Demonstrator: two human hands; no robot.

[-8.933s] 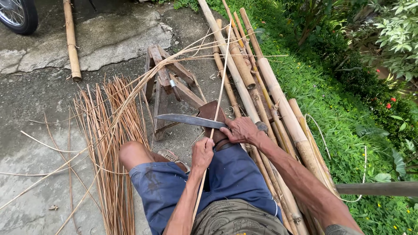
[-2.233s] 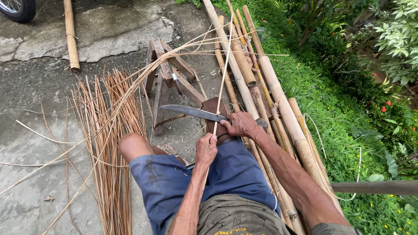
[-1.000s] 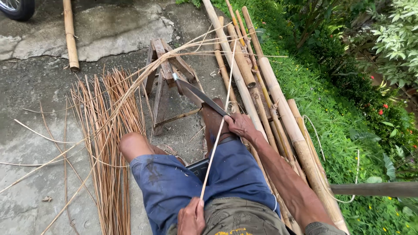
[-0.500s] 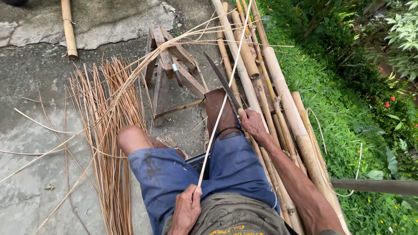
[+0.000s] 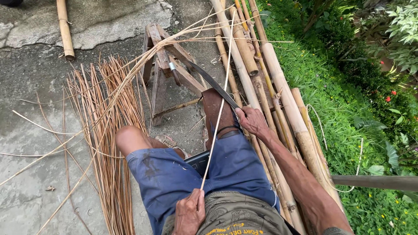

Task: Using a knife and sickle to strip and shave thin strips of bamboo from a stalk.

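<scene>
Bamboo strip being drawn past knife

Strip (image 5: 216, 126) is running over the knee pad (image 5: 220, 114), left hand (image 5: 190, 213) pinching its near end at the waist. Right hand (image 5: 251, 121) is gripping the knife (image 5: 213, 83), steadying the blade against the strip. Finished strips (image 5: 109, 143) are lying on the concrete.

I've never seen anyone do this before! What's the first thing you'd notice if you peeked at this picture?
Your eye lands on the long curved knife in the right hand, resting on a brown pad over the person's knee. A thin pale bamboo strip runs from the left hand at the lap up past the blade. On the ground to the left lies a fan of bamboo strips; thick bamboo poles lie on the right beside green grass.
</scene>
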